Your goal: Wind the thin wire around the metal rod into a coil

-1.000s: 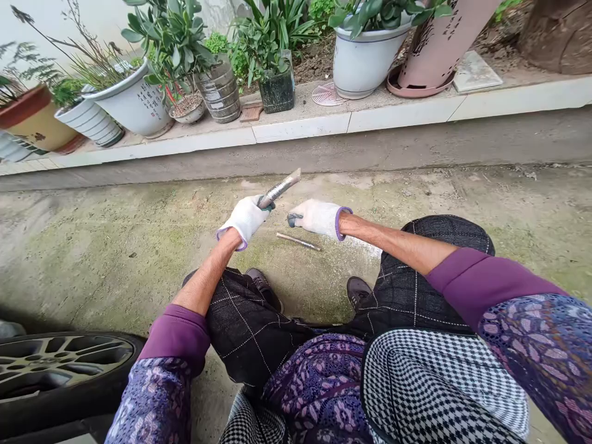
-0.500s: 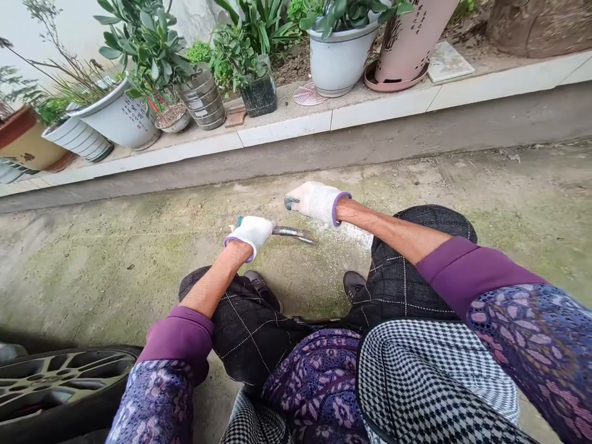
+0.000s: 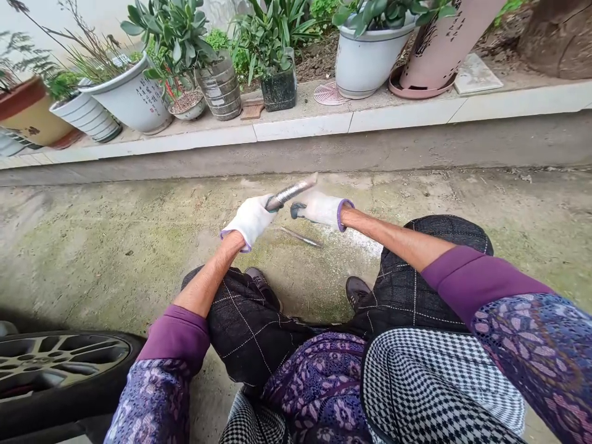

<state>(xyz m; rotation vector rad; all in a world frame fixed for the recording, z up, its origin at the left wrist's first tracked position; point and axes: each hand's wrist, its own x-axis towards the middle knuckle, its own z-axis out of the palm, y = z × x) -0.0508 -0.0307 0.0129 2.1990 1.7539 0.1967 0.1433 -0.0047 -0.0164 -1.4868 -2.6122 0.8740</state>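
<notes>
My left hand (image 3: 253,217), in a white knitted glove with purple cuff, is closed around a shiny ribbed metal bar (image 3: 292,192). The bar tilts up to the right, and its far end is smeared by motion. Just right of it is my right hand (image 3: 319,208), gloved in white with dark fingertips. Its fingers are curled together; anything inside them is hidden. Below both hands, a slim metal rod (image 3: 303,237) lies on the concrete ground (image 3: 152,246).
Ahead runs a low tiled ledge (image 3: 305,126) with several potted plants, among them a white pot (image 3: 370,65) and a pink planter (image 3: 430,55). A car wheel (image 3: 60,370) stands at lower left. White powder (image 3: 365,240) marks the ground near my right knee.
My left hand has lifted the metal bar and swung its far end up to the right. The slim rod on the ground now shows. My right hand has barely moved; the view has shifted slightly.
</notes>
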